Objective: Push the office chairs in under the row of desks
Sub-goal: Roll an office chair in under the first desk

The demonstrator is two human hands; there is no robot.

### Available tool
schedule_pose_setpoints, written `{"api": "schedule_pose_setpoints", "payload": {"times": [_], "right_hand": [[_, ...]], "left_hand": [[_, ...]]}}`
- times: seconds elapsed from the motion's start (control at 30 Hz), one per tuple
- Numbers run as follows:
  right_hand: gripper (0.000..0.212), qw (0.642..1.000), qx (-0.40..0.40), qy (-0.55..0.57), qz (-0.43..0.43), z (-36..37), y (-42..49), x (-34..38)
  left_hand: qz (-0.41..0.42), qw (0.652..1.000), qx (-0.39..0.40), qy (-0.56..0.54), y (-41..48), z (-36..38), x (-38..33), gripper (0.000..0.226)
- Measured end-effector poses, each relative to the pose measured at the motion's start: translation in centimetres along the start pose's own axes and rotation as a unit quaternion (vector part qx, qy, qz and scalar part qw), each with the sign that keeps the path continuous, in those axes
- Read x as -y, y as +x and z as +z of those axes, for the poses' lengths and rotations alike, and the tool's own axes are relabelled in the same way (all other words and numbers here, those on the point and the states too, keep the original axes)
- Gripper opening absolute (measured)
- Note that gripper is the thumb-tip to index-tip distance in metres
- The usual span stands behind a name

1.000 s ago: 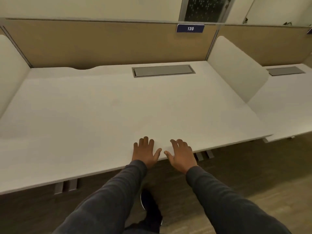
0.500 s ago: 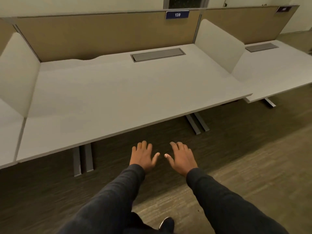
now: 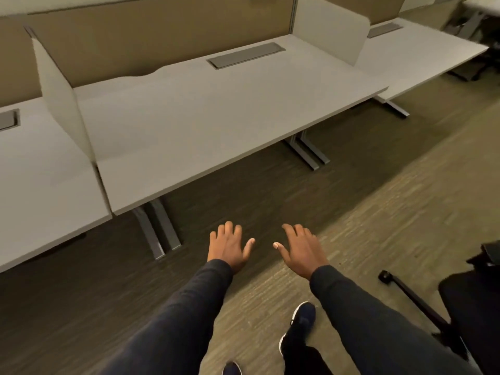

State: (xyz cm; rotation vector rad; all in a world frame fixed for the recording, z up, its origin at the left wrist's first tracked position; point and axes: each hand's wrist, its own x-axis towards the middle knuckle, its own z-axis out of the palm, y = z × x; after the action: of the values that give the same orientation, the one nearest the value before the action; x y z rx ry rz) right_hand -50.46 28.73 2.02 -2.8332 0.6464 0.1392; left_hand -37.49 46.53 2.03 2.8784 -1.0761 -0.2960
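Note:
A row of white desks runs from left to upper right, the middle desk straight ahead with nothing under it but its grey legs. My left hand and my right hand hover palm down over the carpet in front of that desk, fingers spread, holding nothing. A black office chair shows at the right edge, its base arm and caster pointing toward me; most of it is cut off. Another dark chair stands at the far right end of the row.
White side screens split the desks, with a tan back panel behind. Grey cable flaps sit in the desktops. My dark shoes stand on the striped carpet.
I have stepped back from the middle desk and turned right. My hands came off the desk edge and now hang over the floor. The black chair has come into view at the right.

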Motion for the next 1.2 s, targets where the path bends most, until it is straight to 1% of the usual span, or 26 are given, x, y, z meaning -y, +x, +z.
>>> {"api": "schedule_pose_setpoints", "payload": {"times": [0.13,0.37,0.67,0.83,0.9,0.93,1.0,1.03,1.07,1.2], "right_hand": [[0.064,1.000,0.002,0.007,0.015,1.1,-6.3,2.8],[0.060,1.000,0.010,-0.013,0.024,2.5,-14.5,5.6],[0.062,1.000,-0.001,-0.013,0.011,3.9,-24.9,7.7],[0.063,1.000,-0.004,-0.013,0.002,5.9,-32.5,8.1],[0.063,1.000,-0.007,-0.013,-0.009,7.0,-38.1,8.4],[0.063,1.000,-0.009,-0.009,-0.006,7.3,-38.2,8.3],[0.064,1.000,0.012,0.010,-0.007,8.1,-43.6,8.9],[0.064,1.000,0.008,0.017,-0.009,8.7,-44.0,8.9],[0.063,1.000,0.006,0.014,-0.017,9.0,-46.1,9.2],[0.062,0.999,-0.008,0.027,-0.041,8.7,-50.9,10.7]], "left_hand": [[0.008,1.000,0.005,-0.001,-6.1,0.8,2.0,0.057],[0.031,1.000,0.002,0.000,-14.2,2.9,1.8,0.056],[0.034,0.999,-0.033,0.006,-24.7,4.3,0.8,0.057],[0.025,0.999,-0.044,-0.005,-32.6,6.7,-0.8,0.058],[0.018,0.999,-0.047,-0.001,-38.3,8.0,-2.3,0.060],[0.017,0.999,-0.044,-0.003,-38.6,8.2,-2.3,0.059],[0.011,0.999,-0.036,-0.001,-44.4,9.3,-3.5,0.059],[0.015,0.999,-0.033,-0.001,-45.0,9.8,-3.3,0.059],[0.016,0.999,-0.037,0.005,-47.4,10.1,-3.5,0.059],[-0.011,0.999,-0.051,0.009,-53.6,9.7,-3.8,0.058]]}}
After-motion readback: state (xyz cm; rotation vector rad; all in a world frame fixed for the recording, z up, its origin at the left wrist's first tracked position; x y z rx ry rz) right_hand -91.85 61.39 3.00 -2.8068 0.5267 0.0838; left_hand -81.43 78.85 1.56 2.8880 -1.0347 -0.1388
